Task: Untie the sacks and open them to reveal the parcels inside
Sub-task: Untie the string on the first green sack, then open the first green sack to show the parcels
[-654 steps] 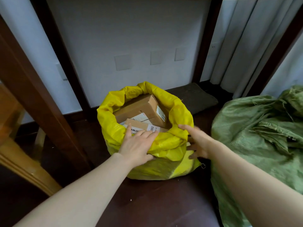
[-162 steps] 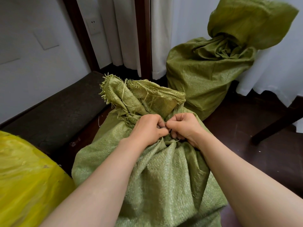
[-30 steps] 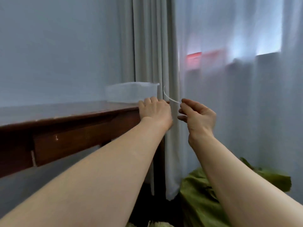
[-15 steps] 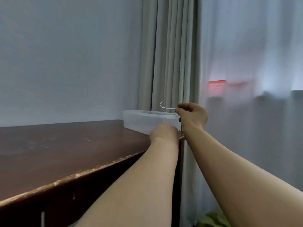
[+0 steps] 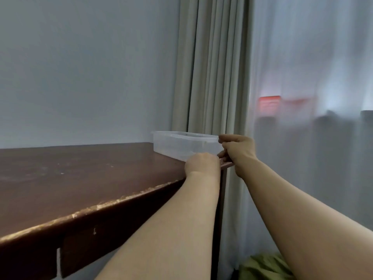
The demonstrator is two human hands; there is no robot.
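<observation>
Step as we read it: a drop-off at the tub (image 5: 181, 146), probably a tie from a sack. No sack is being worked here.

Right hand (image 5: 238, 150) is at the tub's right rim, fingers curled into a tight pinch. We can't tell what's in it, if anything. Left hand (image 5: 202, 163) is just below-left of the right, at the counter (image 5: 80, 174) edge in front of the tub. Its back faces us and the fingers are hidden, so its grip is unknown.

To do it well:
- Get the pinch over the rim and inside the tub before letting go. In our judgement, anything thin released at the rim would slide off.
- The tub sits at the counter's far corner, so we brace it with the left hand and avoid pushing right.

Only one sack (image 5: 262, 267) is in view, a green patch well below the right hand, under that forearm. We can't tell if it's tied or open.

Materials:
- Tub: thin translucent plastic, rectangular, lipped rim. Likely light and prone to skidding.
- Counter: dark varnished wood, front edge chipped pale.
- Sack: matte green, creased.
- Curtain (image 5: 210, 77), beyond the hands: heavy grey-green pleats.
- Sheer (image 5: 312, 77), right of the right hand: backlit.
</observation>
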